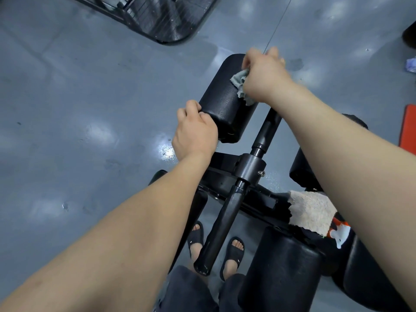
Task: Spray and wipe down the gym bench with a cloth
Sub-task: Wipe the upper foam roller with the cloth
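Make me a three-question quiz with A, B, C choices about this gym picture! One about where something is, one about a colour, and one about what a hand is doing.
1. Where is the grey cloth?
A. on the ground
B. on the black roller pad, under the right hand
C. draped over a sandal

2. What colour is the floor?
A. grey
B. green
C. yellow

3. What is the left hand doing?
A. hanging loose
B. holding a spray bottle
C. gripping the near end of the roller pad

Answers:
1 B, the right hand holds the bunched cloth against the top of the pad.
2 A, the shiny floor all around is grey.
3 C, its fingers curl round the pad's end.
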The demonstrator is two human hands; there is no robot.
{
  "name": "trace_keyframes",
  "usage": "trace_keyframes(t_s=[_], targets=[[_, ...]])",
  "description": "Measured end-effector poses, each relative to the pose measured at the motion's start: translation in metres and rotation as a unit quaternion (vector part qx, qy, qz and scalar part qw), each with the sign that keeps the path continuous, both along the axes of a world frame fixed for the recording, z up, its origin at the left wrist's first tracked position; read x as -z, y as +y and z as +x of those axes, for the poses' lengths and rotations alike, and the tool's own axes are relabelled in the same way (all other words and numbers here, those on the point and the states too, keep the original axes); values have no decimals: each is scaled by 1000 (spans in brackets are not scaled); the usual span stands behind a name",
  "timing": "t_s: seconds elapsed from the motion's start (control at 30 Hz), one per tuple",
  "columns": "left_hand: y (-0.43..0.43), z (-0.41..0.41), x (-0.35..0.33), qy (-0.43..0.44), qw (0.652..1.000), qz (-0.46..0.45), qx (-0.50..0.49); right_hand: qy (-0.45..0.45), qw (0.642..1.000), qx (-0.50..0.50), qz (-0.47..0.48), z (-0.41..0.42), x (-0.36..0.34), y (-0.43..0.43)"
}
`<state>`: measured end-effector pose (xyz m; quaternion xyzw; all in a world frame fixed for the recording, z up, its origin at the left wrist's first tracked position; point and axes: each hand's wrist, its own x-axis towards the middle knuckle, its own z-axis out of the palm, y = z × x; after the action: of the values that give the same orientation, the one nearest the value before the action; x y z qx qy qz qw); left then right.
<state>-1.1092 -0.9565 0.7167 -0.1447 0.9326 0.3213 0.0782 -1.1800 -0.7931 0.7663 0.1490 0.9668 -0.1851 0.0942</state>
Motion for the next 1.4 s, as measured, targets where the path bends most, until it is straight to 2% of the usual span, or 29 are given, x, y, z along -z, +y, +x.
trace_keyframes(t_s=[0.07, 0.27, 0.4, 0.63, 0.8, 0.97, 1.4], targets=[[0, -1, 0, -1, 1000, -2, -1, 40, 999, -14, 25, 4, 3, -2], [0, -1, -1, -3, 1000, -3, -1, 48, 996, -46, -61, 10, 8, 9], [0, -1, -1, 1, 1000, -5, 2, 56, 993, -103, 4, 9, 17, 12], [1, 1, -1, 8, 1000, -9, 10, 108, 992, -40, 52, -27, 15, 31], [1, 2, -2, 14, 1000, -16, 19, 90, 993, -19, 76, -38, 24, 29], [1, 0, 1, 5, 1000, -10, 7, 70, 986, -89, 124, -32, 24, 22], [3, -6, 9, -31, 999, -44, -6, 74, 973, -187, 115, 1, 22, 7]])
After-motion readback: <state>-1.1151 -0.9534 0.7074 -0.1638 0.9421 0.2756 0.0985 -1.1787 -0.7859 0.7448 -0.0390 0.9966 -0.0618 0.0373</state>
